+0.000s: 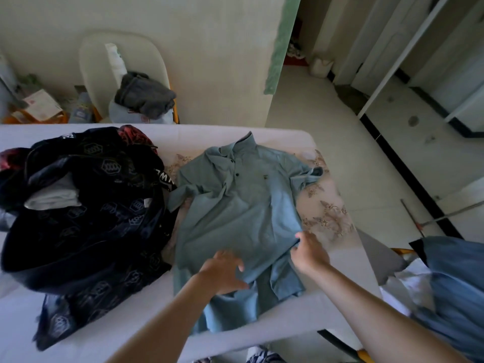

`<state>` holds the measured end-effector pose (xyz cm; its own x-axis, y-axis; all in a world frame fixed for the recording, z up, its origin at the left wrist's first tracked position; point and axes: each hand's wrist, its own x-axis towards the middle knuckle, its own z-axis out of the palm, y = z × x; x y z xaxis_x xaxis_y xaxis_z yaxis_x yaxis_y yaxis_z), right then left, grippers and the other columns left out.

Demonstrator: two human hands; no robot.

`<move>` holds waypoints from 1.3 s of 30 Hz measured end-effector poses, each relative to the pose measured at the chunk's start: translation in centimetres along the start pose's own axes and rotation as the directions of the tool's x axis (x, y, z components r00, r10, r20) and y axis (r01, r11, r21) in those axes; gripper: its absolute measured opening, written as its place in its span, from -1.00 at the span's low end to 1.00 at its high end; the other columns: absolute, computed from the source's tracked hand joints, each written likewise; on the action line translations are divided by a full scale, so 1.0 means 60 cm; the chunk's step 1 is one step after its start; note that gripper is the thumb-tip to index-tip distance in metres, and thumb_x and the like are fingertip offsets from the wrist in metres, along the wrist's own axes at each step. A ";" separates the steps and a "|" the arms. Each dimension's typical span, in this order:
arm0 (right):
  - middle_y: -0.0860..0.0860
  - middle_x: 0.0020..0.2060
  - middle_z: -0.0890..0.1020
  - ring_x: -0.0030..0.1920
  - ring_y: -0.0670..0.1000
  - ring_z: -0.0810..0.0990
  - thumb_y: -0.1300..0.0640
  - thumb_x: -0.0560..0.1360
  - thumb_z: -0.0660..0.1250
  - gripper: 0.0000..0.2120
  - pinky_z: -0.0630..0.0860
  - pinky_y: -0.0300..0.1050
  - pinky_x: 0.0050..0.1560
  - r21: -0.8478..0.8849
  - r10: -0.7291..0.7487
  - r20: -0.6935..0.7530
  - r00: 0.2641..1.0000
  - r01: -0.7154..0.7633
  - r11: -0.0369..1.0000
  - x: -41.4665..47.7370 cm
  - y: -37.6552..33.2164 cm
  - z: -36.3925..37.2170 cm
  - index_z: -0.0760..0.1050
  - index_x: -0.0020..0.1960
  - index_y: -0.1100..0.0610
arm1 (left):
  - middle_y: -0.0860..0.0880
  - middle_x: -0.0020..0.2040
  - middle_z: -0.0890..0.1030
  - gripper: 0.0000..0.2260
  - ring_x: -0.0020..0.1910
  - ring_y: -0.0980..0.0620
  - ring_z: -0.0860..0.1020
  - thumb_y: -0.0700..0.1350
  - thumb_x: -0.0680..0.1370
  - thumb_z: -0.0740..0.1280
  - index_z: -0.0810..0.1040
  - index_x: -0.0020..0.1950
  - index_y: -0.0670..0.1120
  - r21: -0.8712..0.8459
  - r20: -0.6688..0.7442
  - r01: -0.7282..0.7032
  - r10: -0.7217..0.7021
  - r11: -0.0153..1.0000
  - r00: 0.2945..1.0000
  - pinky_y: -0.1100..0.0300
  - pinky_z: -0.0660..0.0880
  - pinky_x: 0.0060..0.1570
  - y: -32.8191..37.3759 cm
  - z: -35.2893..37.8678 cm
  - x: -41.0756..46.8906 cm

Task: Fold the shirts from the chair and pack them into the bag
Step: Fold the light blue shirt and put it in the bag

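A light blue polo shirt point(243, 210) lies face up on the white table point(288, 138), collar pointing away from me. My left hand point(225, 271) rests flat on its lower front, fingers spread. My right hand point(309, 252) pinches the shirt's right side edge near the hem. A dark patterned bag point(86, 210) stands open at the left of the table, with a white folded garment point(55, 195) inside it. On the white chair point(97, 64) behind the table lies a crumpled dark grey shirt point(145, 96) over a pale one.
A blue cloth pile point(453, 289) sits at the right, beside the table. Tiled floor opens to the right, with a long stick point(445, 213) lying on it. Clutter and an orange bag point(36, 113) stand at the far left against the wall.
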<state>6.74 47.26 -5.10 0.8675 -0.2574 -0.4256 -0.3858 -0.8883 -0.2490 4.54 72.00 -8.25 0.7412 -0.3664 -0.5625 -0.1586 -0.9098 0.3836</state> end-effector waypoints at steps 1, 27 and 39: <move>0.05 0.34 0.48 0.29 0.11 0.51 0.01 0.60 0.23 -0.59 0.47 -0.04 0.21 0.001 0.049 0.039 0.998 -0.049 0.999 0.001 0.014 0.004 0.37 0.42 0.07 | 0.00 0.39 0.34 -0.54 0.43 -0.07 0.24 0.27 0.42 0.39 0.48 0.27 0.17 0.041 -0.004 -0.003 0.003 0.999 1.000 0.04 0.33 0.35 0.006 0.011 -0.001; -0.03 -0.10 0.58 -0.08 0.04 0.56 0.05 0.51 0.21 -0.86 0.45 -0.11 -0.09 -0.193 -0.324 0.197 0.925 0.360 0.913 0.016 0.153 -0.073 0.52 -0.15 -0.02 | -0.01 0.10 0.66 -0.74 -0.03 0.01 0.63 -0.03 0.60 0.29 0.58 0.27 0.01 -0.172 0.263 0.117 -0.069 0.978 0.962 0.19 0.54 -0.02 0.182 0.022 0.027; 0.17 0.57 0.15 0.55 0.15 0.15 0.16 0.51 0.24 -0.45 0.14 0.03 0.50 -0.284 -0.572 0.132 0.810 0.584 0.761 0.149 0.064 -0.043 0.32 0.50 0.15 | 0.01 0.44 0.35 -0.53 0.43 -0.05 0.27 -0.07 0.56 0.25 0.34 0.49 0.03 0.046 -0.337 -0.008 0.023 0.999 0.941 0.03 0.27 0.40 0.120 -0.046 0.144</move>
<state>13.85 40.58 -7.60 0.8816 0.3498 -0.3169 0.3019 -0.9340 -0.1911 11.57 62.81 -8.32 0.9139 -0.3000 -0.2734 -0.1946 -0.9149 0.3537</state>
